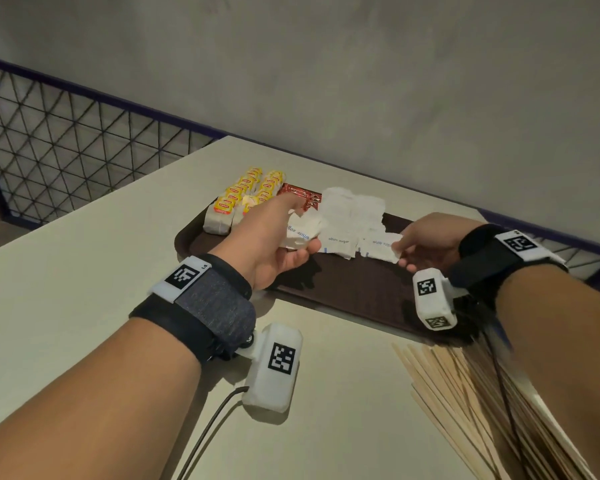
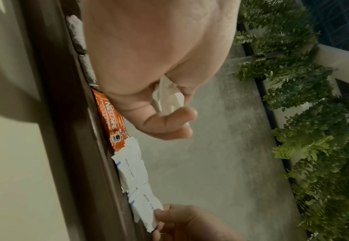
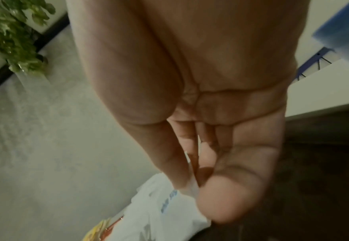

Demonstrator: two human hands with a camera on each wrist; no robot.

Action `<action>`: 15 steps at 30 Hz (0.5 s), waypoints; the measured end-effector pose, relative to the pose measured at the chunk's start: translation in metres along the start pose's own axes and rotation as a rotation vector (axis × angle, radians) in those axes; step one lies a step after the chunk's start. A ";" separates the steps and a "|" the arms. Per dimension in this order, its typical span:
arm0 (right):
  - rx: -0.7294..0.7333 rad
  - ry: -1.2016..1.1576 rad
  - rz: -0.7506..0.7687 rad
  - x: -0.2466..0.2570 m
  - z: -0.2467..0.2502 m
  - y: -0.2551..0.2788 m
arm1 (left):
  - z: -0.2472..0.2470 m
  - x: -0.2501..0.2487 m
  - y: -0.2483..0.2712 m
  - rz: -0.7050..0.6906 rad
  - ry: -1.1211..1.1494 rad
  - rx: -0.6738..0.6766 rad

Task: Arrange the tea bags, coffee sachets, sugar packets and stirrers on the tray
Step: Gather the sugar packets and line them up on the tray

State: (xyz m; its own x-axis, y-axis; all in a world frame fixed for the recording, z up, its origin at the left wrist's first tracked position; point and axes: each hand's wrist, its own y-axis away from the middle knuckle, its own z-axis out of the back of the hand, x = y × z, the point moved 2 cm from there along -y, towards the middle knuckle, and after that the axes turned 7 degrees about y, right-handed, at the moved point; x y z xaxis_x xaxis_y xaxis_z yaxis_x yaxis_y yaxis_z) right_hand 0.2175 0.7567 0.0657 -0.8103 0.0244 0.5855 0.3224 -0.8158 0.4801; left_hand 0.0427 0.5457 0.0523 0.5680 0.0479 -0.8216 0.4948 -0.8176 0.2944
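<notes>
A dark brown tray [image 1: 354, 299] lies on the beige table. Yellow-tagged tea bags [image 1: 246, 199] stand in rows at its far left, with red coffee sachets [image 1: 300, 197] beside them and white sugar packets [image 1: 352, 220] spread across the middle. My left hand [image 1: 284, 237] grips a bunch of sugar packets [image 2: 167, 96] above the tray. My right hand [image 1: 413, 247] pinches the edge of one sugar packet [image 1: 381, 245] lying at the right end of the spread; the pinch shows in the right wrist view [image 3: 192, 187]. Wooden stirrers [image 1: 465, 393] lie on the table near me.
A grey wall rises just behind the table. A wire mesh railing [image 1: 66, 140] with a purple rail runs at the left. Green foliage [image 2: 314, 114] shows in the wrist views. Bare tray surface lies in front of the packets. A cable [image 1: 208, 431] trails from my left wrist camera.
</notes>
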 end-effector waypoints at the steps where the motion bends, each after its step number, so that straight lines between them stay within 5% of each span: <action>1: 0.009 0.008 -0.012 0.000 -0.003 -0.003 | 0.000 0.000 0.000 0.000 0.024 0.005; 15: -0.106 0.332 0.102 0.026 -0.019 0.002 | -0.005 0.004 -0.003 -0.013 0.165 0.079</action>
State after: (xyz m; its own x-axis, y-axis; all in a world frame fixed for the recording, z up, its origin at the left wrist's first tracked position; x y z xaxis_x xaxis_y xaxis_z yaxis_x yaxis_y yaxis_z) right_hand 0.1877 0.7443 0.0697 -0.8971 -0.2348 0.3743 0.3712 -0.8601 0.3499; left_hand 0.0474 0.5513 0.0504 0.6650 0.1470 -0.7323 0.4533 -0.8586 0.2392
